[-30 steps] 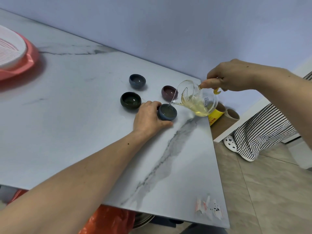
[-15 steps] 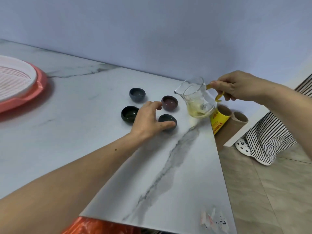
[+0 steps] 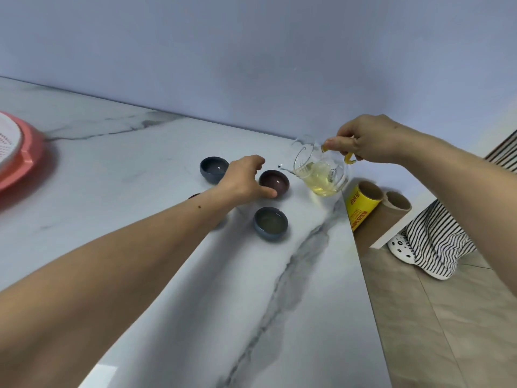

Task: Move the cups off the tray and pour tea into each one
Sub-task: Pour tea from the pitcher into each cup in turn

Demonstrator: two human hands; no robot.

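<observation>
— So, where's the pitcher (image 3: pixel 321 175)?
— R hand (image 3: pixel 369 141), fingers pinched on its yellow handle, spout tipped toward the maroon cup (image 3: pixel 275 182).
— L hand (image 3: pixel 243 177)?
— Fingers loosely spread, thumb touching that cup. Blue cup (image 3: pixel 270 223) just below thumb, w/ tea.
</observation>
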